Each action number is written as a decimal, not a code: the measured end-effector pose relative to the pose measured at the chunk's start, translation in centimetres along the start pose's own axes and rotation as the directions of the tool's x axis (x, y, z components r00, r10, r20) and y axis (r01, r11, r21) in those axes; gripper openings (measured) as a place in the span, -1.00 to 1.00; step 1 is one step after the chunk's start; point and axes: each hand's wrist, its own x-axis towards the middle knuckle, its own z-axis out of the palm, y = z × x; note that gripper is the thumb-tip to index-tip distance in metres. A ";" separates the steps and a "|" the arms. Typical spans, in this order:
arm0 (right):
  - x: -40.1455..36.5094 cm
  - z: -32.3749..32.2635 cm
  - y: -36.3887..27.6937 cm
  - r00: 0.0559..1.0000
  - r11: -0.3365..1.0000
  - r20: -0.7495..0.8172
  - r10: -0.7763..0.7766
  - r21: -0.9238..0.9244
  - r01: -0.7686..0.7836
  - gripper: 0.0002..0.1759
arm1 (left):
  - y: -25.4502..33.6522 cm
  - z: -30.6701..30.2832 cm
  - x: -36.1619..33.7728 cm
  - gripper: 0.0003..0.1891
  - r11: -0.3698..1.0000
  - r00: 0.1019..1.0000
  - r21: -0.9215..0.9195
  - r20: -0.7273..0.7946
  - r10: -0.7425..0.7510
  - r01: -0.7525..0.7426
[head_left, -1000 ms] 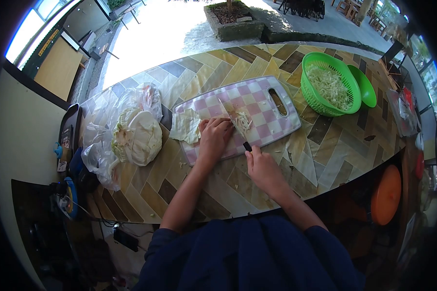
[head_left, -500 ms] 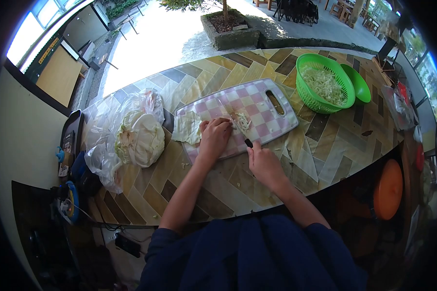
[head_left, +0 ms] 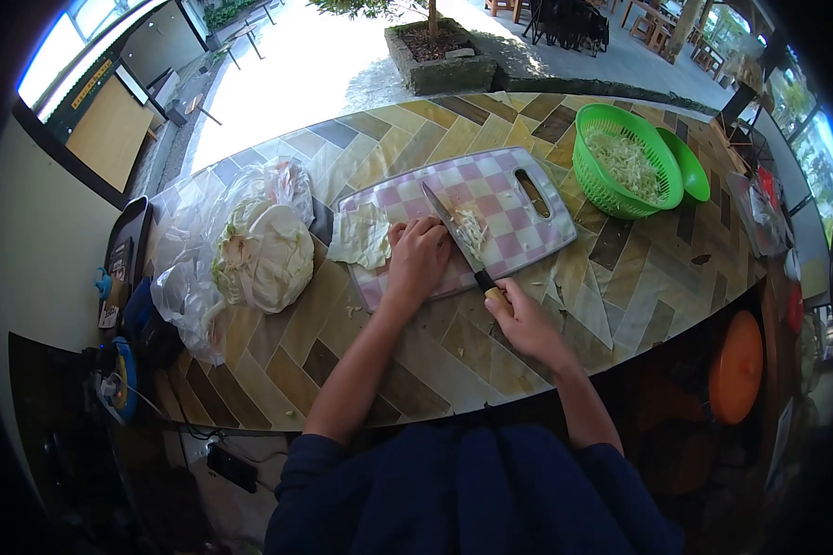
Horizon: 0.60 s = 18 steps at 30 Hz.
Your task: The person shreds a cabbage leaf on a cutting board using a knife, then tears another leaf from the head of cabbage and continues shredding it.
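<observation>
My right hand (head_left: 522,319) is wrapped round the wooden handle of a kitchen knife (head_left: 453,230), whose blade points away across the cutting board (head_left: 504,168), a pink and white checked one. My left hand (head_left: 419,257) presses down on the board with curled fingers, just left of the blade; what lies under the fingertips is mostly hidden. Pale cabbage leaf pieces (head_left: 360,237) lie at the board's left end, beside that hand. Shredded cabbage (head_left: 472,231) is heaped right of the blade.
Left of the board, a cut cabbage head (head_left: 267,259) rests by clear plastic bags (head_left: 187,301). A green basket (head_left: 586,166) of shredded cabbage stands at the right, against a green bowl (head_left: 690,166). An orange round object (head_left: 737,365) is below the table's right edge.
The knife and my right hand have shifted slightly right and nearer to me, and the blade now shows more clearly. My left hand stays in nearly the same place on the board.
</observation>
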 end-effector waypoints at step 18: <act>-1.3 1.6 -4.3 0.986 0.988 -0.159 0.043 -0.138 -0.066 -0.57 | 0.1 -0.5 0.0 -0.87 0.998 1.000 -0.057 -0.016 0.022 -0.023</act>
